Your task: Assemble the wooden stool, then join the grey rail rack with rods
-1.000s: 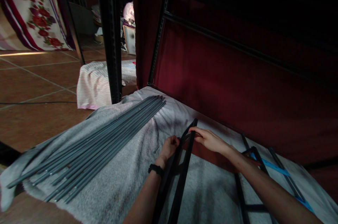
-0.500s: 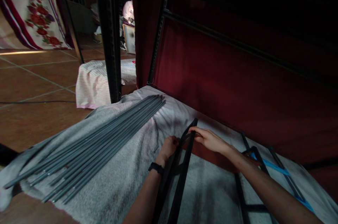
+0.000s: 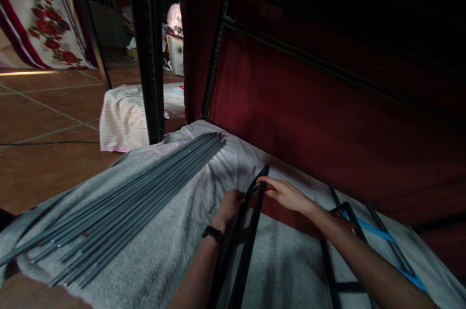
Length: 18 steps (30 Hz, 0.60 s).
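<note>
Deep red cloth (image 3: pixel 309 105) hung beyond the pale grey blanket (image 3: pixel 171 246), where grey rods (image 3: pixel 145 197) lay on the left. Right of those, a narrow black frame (image 3: pixel 250 241) ran from the near side up between two hands. The right hand (image 3: pixel 286 194) had its fingers grasping the far end; the left hand (image 3: pixel 231 204) curled against the left bar, but whether clenched on it I couldn't tell. I judged the frame stiff, fairly light, perhaps slick, best held by both long bars.
</note>
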Each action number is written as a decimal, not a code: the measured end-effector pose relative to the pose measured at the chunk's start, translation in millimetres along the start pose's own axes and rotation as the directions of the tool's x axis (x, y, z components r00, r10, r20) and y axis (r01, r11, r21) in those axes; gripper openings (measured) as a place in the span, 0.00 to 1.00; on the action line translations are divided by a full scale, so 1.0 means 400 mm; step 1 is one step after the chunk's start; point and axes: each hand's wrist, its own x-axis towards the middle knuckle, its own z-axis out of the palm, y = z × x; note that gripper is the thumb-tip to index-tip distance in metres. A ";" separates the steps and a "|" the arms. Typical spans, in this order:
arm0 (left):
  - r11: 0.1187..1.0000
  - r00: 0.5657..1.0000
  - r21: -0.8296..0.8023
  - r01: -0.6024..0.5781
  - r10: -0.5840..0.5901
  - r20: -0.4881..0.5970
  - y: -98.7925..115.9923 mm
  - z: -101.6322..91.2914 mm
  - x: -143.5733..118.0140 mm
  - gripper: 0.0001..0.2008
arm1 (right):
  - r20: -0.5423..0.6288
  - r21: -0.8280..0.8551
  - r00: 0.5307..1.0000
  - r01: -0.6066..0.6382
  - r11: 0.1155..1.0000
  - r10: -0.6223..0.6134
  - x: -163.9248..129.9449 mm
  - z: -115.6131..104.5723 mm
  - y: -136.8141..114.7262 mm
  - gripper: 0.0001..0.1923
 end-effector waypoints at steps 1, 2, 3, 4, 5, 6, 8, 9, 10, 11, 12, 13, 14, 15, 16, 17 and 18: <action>1.000 1.000 0.000 -0.002 0.002 -0.004 -0.003 0.003 0.002 0.06 | 0.001 0.001 1.000 0.001 1.000 -0.001 0.000 0.000 0.000 0.25; 1.000 1.000 -0.002 -0.003 0.003 -0.004 -0.006 0.005 0.005 0.06 | 0.001 0.003 1.000 0.000 1.000 0.000 -0.001 0.000 0.000 0.25; 1.000 1.000 -0.002 -0.005 0.005 -0.003 -0.008 0.008 0.007 0.06 | 0.003 0.003 1.000 -0.003 1.000 0.003 -0.001 0.000 0.001 0.25; 1.000 1.000 -0.002 -0.009 0.009 -0.002 -0.010 0.009 0.009 0.07 | 0.003 0.005 1.000 -0.006 1.000 0.006 -0.001 -0.001 0.002 0.25; 1.000 1.000 0.001 -0.014 0.014 -0.001 -0.012 0.010 0.011 0.07 | 0.005 0.007 1.000 -0.008 1.000 0.008 -0.001 -0.001 0.003 0.25; 1.000 1.000 0.004 -0.020 0.020 0.000 -0.012 0.011 0.013 0.07 | 0.008 0.009 1.000 -0.008 1.000 0.008 -0.001 0.000 0.005 0.26; 0.999 0.999 0.011 -0.034 0.034 0.001 -0.011 0.010 0.015 0.08 | 0.011 0.009 1.000 -0.004 1.000 0.004 0.000 0.001 0.008 0.25; 0.999 0.999 0.014 -0.039 0.039 0.004 -0.009 0.009 0.015 0.08 | 0.009 0.007 1.000 0.000 1.000 0.000 0.000 0.002 0.010 0.25; 0.999 0.999 0.017 -0.045 0.044 0.005 -0.006 0.008 0.014 0.09 | 0.006 0.006 1.000 0.003 1.000 -0.003 0.001 0.003 0.012 0.25; 0.999 0.999 0.022 -0.049 0.049 0.007 -0.002 0.007 0.013 0.09 | 0.003 0.003 1.000 0.006 1.000 -0.006 0.002 0.004 0.014 0.25; 0.998 0.999 0.027 -0.053 0.053 0.010 0.002 0.006 0.012 0.10 | 0.000 0.001 1.000 0.010 1.000 -0.010 0.003 0.005 0.015 0.25; 0.998 0.998 0.033 -0.056 0.056 0.011 0.006 0.005 0.010 0.10 | -0.001 0.001 1.000 0.013 1.000 -0.013 0.004 0.006 0.016 0.25; 0.997 0.998 0.039 -0.059 0.059 0.013 0.010 0.004 0.008 0.10 | 0.000 0.001 1.000 0.017 1.000 -0.017 0.004 0.006 0.016 0.26; 0.997 0.998 0.045 -0.060 0.060 0.013 0.014 0.003 0.005 0.10 | 0.001 0.002 1.000 0.021 1.000 -0.021 0.005 0.006 0.016 0.26; 0.997 0.998 0.051 -0.060 0.060 0.011 0.017 0.002 0.003 0.11 | 0.002 0.001 1.000 0.022 1.000 -0.022 0.005 0.006 0.015 0.25; 0.997 0.998 0.056 -0.058 0.057 0.010 0.019 0.000 0.002 0.11 | 0.003 0.001 1.000 0.020 1.000 -0.020 0.005 0.005 0.013 0.25; 0.997 0.999 0.059 -0.054 0.053 0.011 0.020 -0.001 0.000 0.11 | 0.005 0.002 1.000 0.017 1.000 -0.017 0.005 0.004 0.011 0.25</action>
